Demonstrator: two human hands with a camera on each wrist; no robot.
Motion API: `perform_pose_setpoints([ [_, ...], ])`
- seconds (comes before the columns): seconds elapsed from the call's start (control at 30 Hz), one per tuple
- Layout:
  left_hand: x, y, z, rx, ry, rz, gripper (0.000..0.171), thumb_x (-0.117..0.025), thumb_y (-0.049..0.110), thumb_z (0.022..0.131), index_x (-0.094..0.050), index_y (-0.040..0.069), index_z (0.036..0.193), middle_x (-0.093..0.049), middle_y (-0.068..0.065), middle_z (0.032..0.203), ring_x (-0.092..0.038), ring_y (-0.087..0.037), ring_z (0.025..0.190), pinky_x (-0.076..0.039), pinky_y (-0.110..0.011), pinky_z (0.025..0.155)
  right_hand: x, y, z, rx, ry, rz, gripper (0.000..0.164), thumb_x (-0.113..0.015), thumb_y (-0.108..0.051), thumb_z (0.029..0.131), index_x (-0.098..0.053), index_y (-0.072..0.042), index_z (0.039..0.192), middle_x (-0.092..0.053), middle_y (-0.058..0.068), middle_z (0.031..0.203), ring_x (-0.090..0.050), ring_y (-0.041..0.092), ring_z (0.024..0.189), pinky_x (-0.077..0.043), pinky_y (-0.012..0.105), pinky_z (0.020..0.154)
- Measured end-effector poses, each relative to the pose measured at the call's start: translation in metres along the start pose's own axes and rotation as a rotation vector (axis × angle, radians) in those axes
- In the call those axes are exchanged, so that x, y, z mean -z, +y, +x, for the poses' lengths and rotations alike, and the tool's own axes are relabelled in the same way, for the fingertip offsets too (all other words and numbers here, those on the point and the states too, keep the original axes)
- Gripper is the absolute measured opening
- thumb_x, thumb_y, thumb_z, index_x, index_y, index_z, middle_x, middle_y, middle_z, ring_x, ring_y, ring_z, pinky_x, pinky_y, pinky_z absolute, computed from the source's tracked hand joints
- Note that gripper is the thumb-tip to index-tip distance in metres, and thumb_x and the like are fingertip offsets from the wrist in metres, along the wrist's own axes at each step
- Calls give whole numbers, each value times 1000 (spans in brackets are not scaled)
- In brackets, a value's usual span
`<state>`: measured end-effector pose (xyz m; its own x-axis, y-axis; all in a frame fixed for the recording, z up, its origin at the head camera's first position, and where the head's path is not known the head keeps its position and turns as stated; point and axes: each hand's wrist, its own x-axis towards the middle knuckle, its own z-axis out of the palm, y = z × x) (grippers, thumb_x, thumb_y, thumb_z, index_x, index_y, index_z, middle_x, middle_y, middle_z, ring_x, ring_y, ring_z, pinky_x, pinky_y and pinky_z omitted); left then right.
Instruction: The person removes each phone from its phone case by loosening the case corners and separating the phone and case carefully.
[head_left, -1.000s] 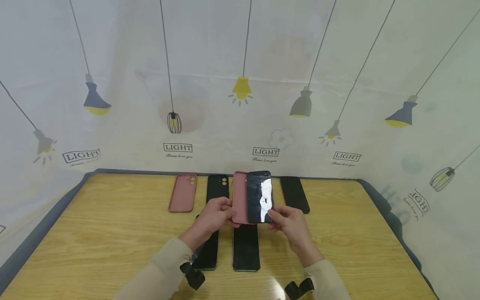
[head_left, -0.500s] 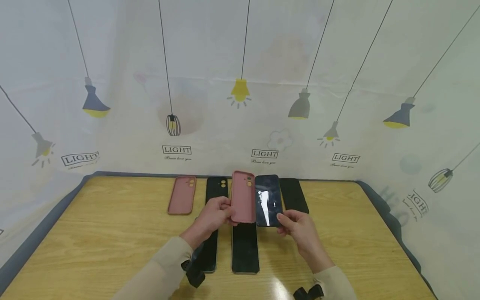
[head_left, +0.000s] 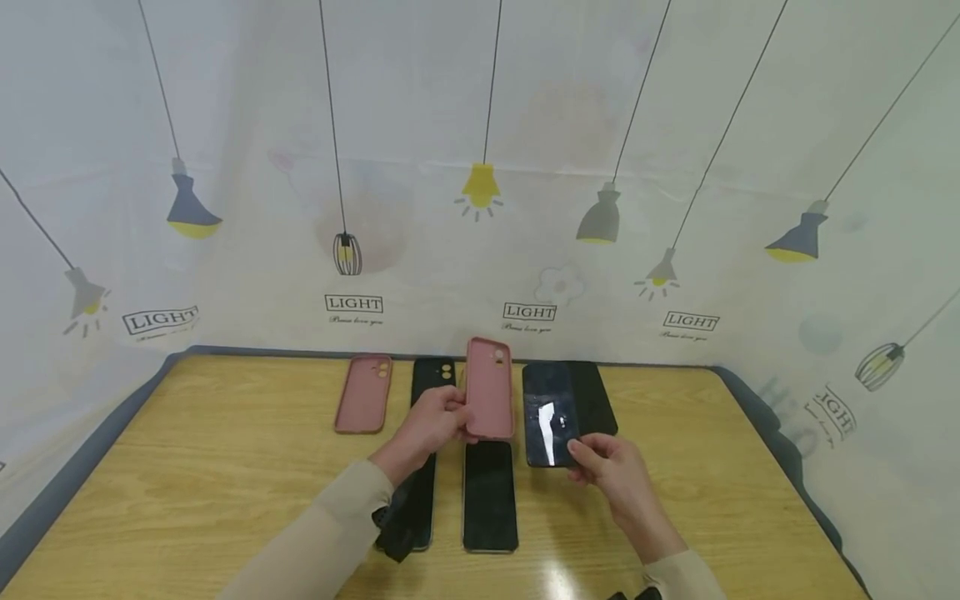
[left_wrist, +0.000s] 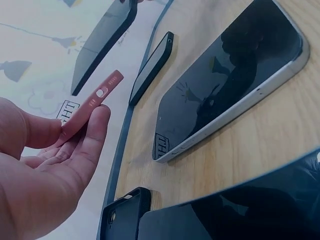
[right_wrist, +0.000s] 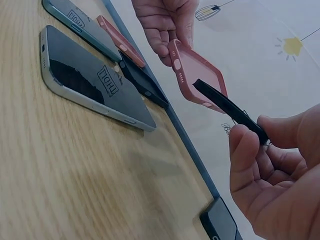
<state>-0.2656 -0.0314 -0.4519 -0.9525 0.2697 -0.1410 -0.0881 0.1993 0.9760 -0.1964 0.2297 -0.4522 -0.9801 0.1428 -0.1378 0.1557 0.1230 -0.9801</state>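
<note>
My left hand (head_left: 433, 422) grips a pink phone case (head_left: 489, 387) by its lower left edge, its hollow inside facing me. In the left wrist view, thumb and fingers pinch the case (left_wrist: 90, 102) along its side. My right hand (head_left: 613, 473) pinches a black phone (head_left: 544, 417) at its lower right corner, and light glares off its glossy face. Seen from the right wrist, the phone (right_wrist: 227, 105) is edge-on, its far end overlapping the pink case (right_wrist: 200, 77). In the head view a narrow gap separates phone and case. Both are held up above the table.
On the wooden table (head_left: 225, 467) lie a silver-edged phone (head_left: 491, 498) in the middle and another phone (head_left: 422, 508) under my left wrist. Along the back lie a second pink case (head_left: 363, 394), a black case (head_left: 432, 379) and another black case (head_left: 596, 400), partly covered by the held phone.
My right hand has drawn the black phone rightward and slightly down from over the pink case, baring its inside. The left hand with the case stays nearly in place.
</note>
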Motion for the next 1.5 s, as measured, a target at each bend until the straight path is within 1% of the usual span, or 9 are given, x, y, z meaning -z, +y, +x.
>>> perform_pose_setpoints([
  [0.17, -1, 0, 4, -7, 6, 6, 28, -52, -1, 103, -60, -11, 128, -72, -24, 114, -74, -25, 85, -63, -41, 78, 7, 4, -5, 0, -10, -8, 14, -65, 2, 98, -66, 16, 99, -62, 6, 69, -60, 13, 60, -52, 24, 59],
  [0.37, -1, -1, 8, 9, 17, 6, 26, -53, -1, 101, -61, -9, 124, -73, -22, 109, -73, -23, 79, -63, -42, 77, 15, 8, -9, -2, -19, -30, 13, -65, 2, 98, -64, 12, 89, -61, 6, 69, -60, 14, 62, -50, 25, 58],
  [0.6, -2, -1, 12, 22, 20, -1, 29, -53, -2, 101, -60, -9, 128, -73, -22, 110, -73, -24, 81, -62, -42, 76, 24, 13, -14, -28, -22, -72, 17, -66, 0, 97, -62, 8, 83, -61, 6, 69, -60, 16, 62, -52, 26, 59],
  [0.73, -2, -2, 15, 25, 29, 16, 28, -54, -2, 100, -61, -9, 127, -74, -22, 109, -74, -24, 80, -62, -41, 76, 28, 17, -17, -58, -27, -97, 17, -67, -3, 98, -63, 6, 84, -62, 6, 70, -60, 16, 63, -53, 27, 60],
  [1.0, -3, 3, 18, 27, 43, 80, 27, -54, 1, 101, -63, -9, 125, -73, -20, 106, -73, -21, 78, -62, -42, 79, 31, 24, -24, -114, -32, -143, 17, -65, -4, 100, -64, 7, 87, -62, 6, 69, -58, 17, 63, -51, 27, 58],
  [1.2, -5, 3, 21, 32, 46, 89, 28, -55, 1, 101, -63, -10, 125, -73, -20, 106, -74, -21, 80, -62, -42, 78, 33, 31, -29, -173, -29, -188, 15, -65, -6, 101, -67, 7, 93, -64, 8, 71, -59, 18, 64, -51, 28, 57],
  [1.3, -6, 3, 22, 37, 45, 93, 28, -55, 2, 101, -63, -9, 126, -74, -20, 106, -73, -21, 80, -62, -42, 78, 37, 35, -30, -188, -62, -200, 15, -65, -7, 101, -68, 6, 96, -65, 7, 72, -61, 18, 65, -52, 28, 58],
  [1.43, -7, 4, 22, 41, 42, 86, 28, -55, 1, 101, -62, -10, 126, -73, -21, 107, -74, -21, 81, -62, -43, 79, 41, 39, -34, -169, -154, -201, 18, -64, -9, 102, -68, 8, 98, -66, 6, 73, -62, 18, 65, -54, 29, 60],
  [1.5, -8, 5, 22, 39, 38, 78, 29, -55, 0, 100, -62, -10, 126, -73, -22, 108, -74, -22, 82, -62, -43, 79, 43, 40, -35, -166, -175, -211, 18, -64, -11, 102, -68, 7, 99, -67, 5, 73, -63, 18, 66, -54, 29, 60],
])
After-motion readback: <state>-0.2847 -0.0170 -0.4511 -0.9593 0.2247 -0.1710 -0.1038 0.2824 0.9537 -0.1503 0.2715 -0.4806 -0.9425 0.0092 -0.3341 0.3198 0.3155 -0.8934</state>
